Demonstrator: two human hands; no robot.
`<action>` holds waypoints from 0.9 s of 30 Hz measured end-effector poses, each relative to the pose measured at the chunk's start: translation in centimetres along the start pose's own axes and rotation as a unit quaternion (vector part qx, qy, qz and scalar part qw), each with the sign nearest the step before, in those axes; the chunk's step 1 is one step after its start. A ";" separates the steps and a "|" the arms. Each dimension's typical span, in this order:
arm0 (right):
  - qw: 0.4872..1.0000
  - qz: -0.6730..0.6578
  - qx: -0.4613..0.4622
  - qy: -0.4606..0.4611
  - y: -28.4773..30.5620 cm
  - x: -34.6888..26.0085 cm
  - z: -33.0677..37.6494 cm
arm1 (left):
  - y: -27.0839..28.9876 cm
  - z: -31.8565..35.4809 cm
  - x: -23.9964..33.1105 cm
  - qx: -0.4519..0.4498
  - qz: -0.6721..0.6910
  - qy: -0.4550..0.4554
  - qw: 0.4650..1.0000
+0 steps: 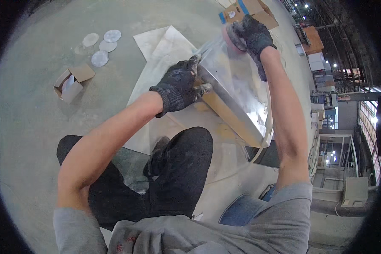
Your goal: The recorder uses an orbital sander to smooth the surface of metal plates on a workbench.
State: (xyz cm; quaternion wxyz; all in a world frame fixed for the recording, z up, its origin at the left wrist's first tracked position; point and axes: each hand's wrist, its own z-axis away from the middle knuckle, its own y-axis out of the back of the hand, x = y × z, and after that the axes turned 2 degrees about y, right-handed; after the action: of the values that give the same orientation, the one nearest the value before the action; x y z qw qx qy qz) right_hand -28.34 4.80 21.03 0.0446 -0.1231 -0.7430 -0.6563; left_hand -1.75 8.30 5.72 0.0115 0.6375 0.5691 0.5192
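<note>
A long metal box-shaped piece [237,80] lies on the floor before me, shiny on top with a yellowish near side. My left hand [180,82], in a dark glove with whitish dusty fingertips, grips its left end, thumb and fingers apart along the edge. With my right hand [255,36], also gloved, I hold a round sander [235,37] by its top. Its pinkish pad edge rests at the far end of the metal surface. The hand covers most of the sander's body.
Whitish sheets [165,42] lie under and beyond the metal piece. To the left are several round sanding discs [100,58] and a small open carton [74,83]. A larger cardboard box [252,12] stands at the far side. A thin hose [256,157] runs near the metal piece's right end.
</note>
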 end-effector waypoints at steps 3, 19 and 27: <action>1.000 -0.025 -0.008 -0.004 0.3 -1.4 1.0 | -0.3 0.3 -0.2 0.011 -0.002 -0.011 1.000; 0.993 0.032 -0.036 0.110 -0.3 -3.0 -4.6 | -1.1 2.2 -2.6 -0.078 0.029 0.099 0.992; 0.985 0.019 0.042 0.166 1.1 -9.0 4.8 | -1.8 2.4 -2.8 -0.057 0.007 0.064 0.996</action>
State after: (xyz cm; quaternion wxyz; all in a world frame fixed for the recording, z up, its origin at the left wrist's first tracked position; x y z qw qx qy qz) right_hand -18.92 8.51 19.35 0.1846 -0.0242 -0.7500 -0.6347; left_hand -0.90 8.22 1.70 0.0079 0.6054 0.5333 0.5908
